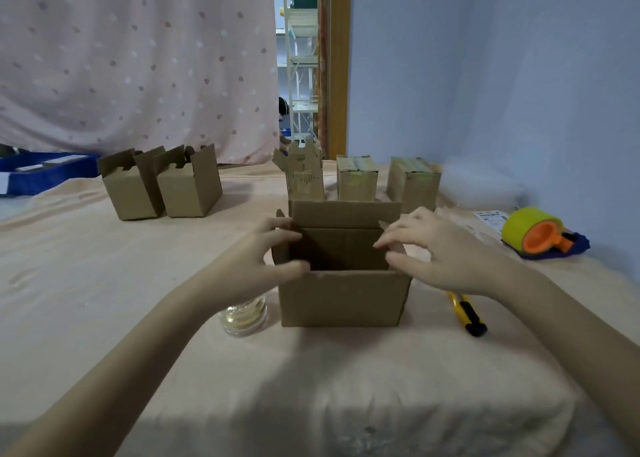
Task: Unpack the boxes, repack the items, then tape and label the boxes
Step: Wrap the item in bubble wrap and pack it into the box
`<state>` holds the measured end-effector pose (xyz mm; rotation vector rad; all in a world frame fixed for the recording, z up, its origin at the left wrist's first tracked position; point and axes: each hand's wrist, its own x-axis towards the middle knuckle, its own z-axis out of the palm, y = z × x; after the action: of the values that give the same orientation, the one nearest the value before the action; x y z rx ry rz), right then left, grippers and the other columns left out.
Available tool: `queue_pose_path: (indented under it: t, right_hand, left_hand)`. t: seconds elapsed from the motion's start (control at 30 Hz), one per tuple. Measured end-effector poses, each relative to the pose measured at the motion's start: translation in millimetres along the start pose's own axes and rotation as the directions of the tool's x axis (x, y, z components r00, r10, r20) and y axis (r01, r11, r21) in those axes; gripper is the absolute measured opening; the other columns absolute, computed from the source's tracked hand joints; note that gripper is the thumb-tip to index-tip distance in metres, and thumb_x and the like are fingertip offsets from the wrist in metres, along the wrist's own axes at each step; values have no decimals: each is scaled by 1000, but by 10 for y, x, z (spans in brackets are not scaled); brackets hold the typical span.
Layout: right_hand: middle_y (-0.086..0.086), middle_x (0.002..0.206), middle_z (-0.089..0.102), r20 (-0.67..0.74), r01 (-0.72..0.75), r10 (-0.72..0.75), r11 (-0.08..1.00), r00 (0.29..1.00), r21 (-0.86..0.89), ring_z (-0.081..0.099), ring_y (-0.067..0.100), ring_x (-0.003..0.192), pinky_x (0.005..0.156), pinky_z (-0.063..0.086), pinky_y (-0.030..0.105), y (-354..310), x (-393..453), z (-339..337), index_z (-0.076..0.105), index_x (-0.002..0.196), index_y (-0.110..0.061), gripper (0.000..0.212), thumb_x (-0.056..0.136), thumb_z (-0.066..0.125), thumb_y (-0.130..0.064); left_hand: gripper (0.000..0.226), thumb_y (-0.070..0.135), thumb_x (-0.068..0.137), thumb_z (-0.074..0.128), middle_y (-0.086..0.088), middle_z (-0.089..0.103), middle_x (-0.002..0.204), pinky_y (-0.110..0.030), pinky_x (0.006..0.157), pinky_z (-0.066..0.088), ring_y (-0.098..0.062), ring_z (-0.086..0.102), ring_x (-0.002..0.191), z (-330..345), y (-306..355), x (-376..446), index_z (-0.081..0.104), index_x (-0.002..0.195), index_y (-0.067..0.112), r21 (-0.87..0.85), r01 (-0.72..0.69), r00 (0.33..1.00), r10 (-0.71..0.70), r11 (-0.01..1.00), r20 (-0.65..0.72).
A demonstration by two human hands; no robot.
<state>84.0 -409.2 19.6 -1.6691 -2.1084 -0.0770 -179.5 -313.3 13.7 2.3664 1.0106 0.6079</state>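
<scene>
Both hands, left [273, 255] and right [426, 248], pinched the open carton's [343, 297] side flaps; the glass jar [244, 316], apparently touching the left wrist, risked toppling.

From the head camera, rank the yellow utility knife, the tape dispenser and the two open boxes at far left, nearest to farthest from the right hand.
From the right hand:
1. Yellow utility knife, just below the wrist.
2. Tape dispenser, to its right.
3. Two open boxes, far left across the table.
</scene>
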Motion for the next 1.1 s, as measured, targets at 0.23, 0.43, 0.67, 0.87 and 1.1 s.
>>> queue_pose_path:
  t: [0.23, 0.43, 0.67, 0.87, 1.1]
  right_hand:
    - [-3, 107, 48, -341, -121, 150, 987, 928, 106, 54, 13, 92, 73, 49, 31, 85, -345, 404, 46, 97, -21, 29, 82, 63, -38]
    - [-8, 121, 45, -331, -367, 486, 857, 809, 362, 51, 14, 114, 89, 43, 30, 168, -392, 701, 48, 113, -25, 34, 86, 64, -38]
    - [15, 132, 54, -299, -254, 191, 948, 935, -189, 42, 31, 129, 104, 29, 36, 294, -199, 627, 64, 102, -5, 65, 95, 27, -58]
    - [-6, 101, 48, 44, -354, 354, 935, 934, 3, 50, 17, 97, 76, 37, 31, 356, -144, 502, 45, 101, -18, 41, 89, 44, -57]
    - [-4, 131, 57, -159, 12, -49, 974, 986, -225, 43, 13, 127, 102, 35, 35, 323, 285, 237, 65, 115, -17, 64, 85, 28, -61]
  left_hand:
    - [110, 79, 55, 64, 30, 6, 143, -14, 100, 28, 8, 23, 124, 188, -104, -261, 29, 146, 28, 90, -54, 994, 63, 994, -92]
    - [109, 94, 62, 29, -7, 46, 140, -45, 101, 41, -32, 44, 130, 292, -182, -182, 55, 132, 14, 597, 37, 978, 95, 802, -188]
    - [96, 85, 70, 31, 2, 47, 120, -23, 85, 38, -13, 42, 99, 201, -98, 114, 34, 135, 15, 689, 24, 998, -52, 724, 19]
    - [78, 76, 75, 51, -5, 26, 144, -28, 100, 35, -20, 34, 122, 85, 11, 255, 40, 121, 14, 735, -128, 984, -9, 666, 180]
    - [87, 79, 61, 62, -9, -23, 157, -31, 109, -14, -19, -37, 132, 133, 77, 586, 45, 116, 14, 688, -282, 945, 71, 669, 318]
